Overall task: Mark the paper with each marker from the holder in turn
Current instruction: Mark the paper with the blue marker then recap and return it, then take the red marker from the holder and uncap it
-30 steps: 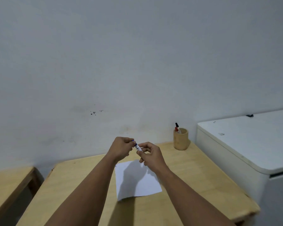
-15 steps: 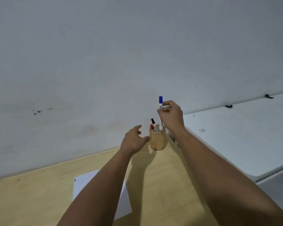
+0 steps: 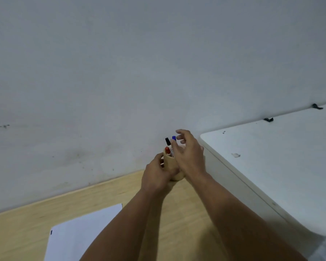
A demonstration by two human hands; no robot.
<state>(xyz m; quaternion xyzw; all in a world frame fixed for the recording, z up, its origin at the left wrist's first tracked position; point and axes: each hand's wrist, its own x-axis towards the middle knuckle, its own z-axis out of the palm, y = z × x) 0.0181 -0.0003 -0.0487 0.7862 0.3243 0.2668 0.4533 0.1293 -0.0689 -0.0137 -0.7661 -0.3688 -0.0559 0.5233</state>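
Head view: your left hand (image 3: 156, 176) grasps the holder (image 3: 170, 164) at the table's (image 3: 186, 213) far edge, against the wall.
Your right hand (image 3: 189, 153), fingers released, hovers beside the blue marker (image 3: 173, 138); paper (image 3: 79, 234) lies near-left.

Wood table (image 3: 32, 221), white cabinet (image 3: 282, 166) w/ grey wall (image 3: 139, 63).

A round wooden holder (image 3: 168, 163) is seen standing upright near the far edge of the wooden table (image 3: 26, 227), close to its far right corner. Three capped markers are held in it: a blue-capped marker (image 3: 174, 138), a black-capped marker (image 3: 167, 141) leaning slightly left, and a lower red-capped marker (image 3: 167, 150). A white sheet of paper (image 3: 79, 238) is laid flat toward the near edge, with a small dark mark (image 3: 51, 232) shown at its left edge.
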